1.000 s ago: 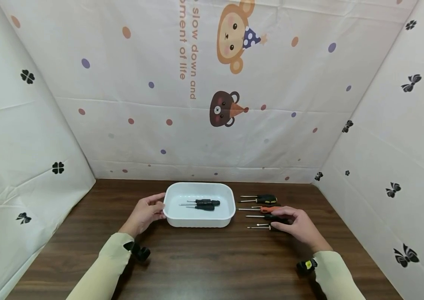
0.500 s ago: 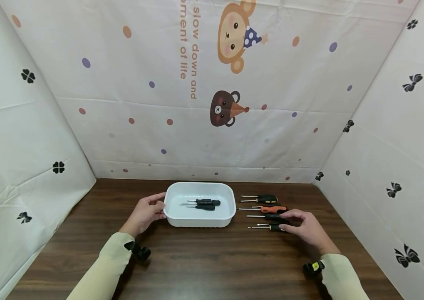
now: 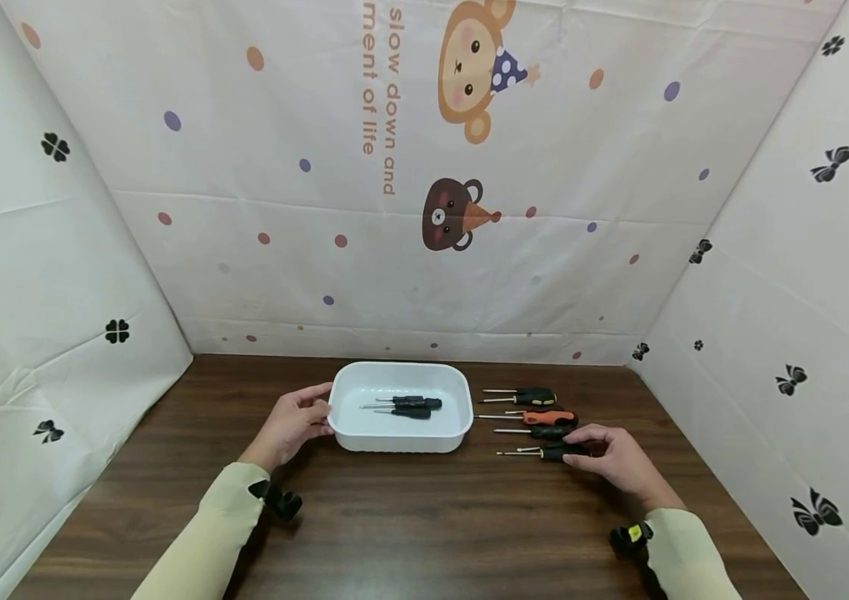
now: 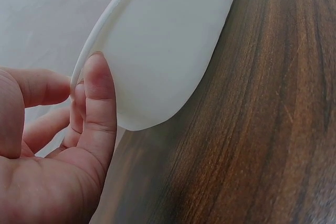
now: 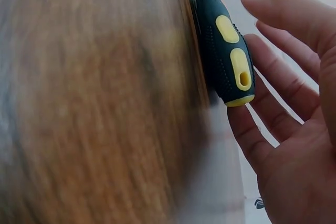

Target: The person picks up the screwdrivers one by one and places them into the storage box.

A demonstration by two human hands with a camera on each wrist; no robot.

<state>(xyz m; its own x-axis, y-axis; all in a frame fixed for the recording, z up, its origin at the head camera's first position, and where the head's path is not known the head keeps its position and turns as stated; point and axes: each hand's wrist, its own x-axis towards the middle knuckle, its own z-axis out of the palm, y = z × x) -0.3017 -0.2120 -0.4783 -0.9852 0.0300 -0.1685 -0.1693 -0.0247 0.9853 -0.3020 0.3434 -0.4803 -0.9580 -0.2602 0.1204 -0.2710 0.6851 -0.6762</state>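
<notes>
At the left end of a white plastic tub (image 3: 402, 442), my left hand (image 3: 292, 427) pinches the rim between thumb and fingers. Several small black-handled screwdrivers (image 3: 411, 412) lie inside the tub. My right hand (image 3: 611, 458) is at the handle end of the nearest screwdrivers on the table. In the right wrist view, a black-and-yellow screwdriver handle (image 5: 227, 51) lies beside the fingers, while the thumb stands apart from it. Whether the fingertips touch the handle cannot be told. An orange-handled screwdriver (image 3: 547, 417) and a black-handled screwdriver (image 3: 550, 432) lie just behind.
Further black-and-yellow screwdrivers (image 3: 535, 397) lie at the back of the row, right of the tub. The brown wooden table (image 3: 424, 517) ends at a printed cloth wall (image 3: 379, 275) behind, with cloth walls on both sides.
My right hand has shifted right and slightly toward me, from over the orange-handled screwdriver to the ends of the nearest handles, uncovering them. The left hand and tub have stayed put.
</notes>
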